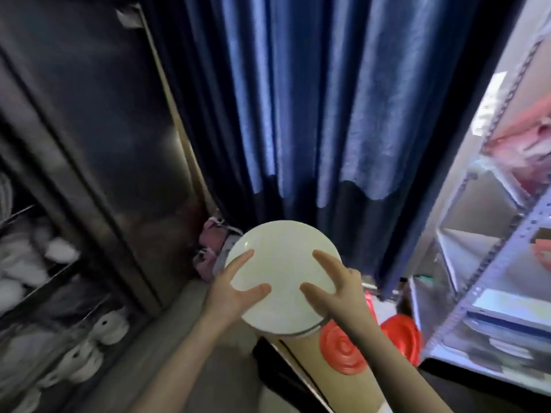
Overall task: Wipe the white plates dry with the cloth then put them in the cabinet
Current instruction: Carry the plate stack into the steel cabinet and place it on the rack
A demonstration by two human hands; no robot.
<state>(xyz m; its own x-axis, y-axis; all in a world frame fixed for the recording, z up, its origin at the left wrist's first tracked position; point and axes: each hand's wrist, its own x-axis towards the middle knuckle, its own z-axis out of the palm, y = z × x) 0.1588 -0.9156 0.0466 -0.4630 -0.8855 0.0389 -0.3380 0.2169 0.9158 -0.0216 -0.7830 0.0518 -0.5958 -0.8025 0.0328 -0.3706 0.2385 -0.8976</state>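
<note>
I hold a round white plate (281,272) in front of me with both hands, low in the middle of the view. My left hand (231,290) grips its left rim, thumb and forefinger spread over the face. My right hand (334,289) grips the right rim the same way. A second rim shows under the plate's lower edge, so it may be a stack. The dark cabinet (98,138) stands at the left, with white dishes (59,251) on wire racks in its lower part. No cloth is visible.
A dark blue curtain (313,114) hangs straight ahead. A grey metal shelf unit (489,263) with boxes and pink items stands at the right. Red plastic lids (343,347) and a tan surface (307,371) lie below the plate. A pink bundle (211,251) sits on the floor.
</note>
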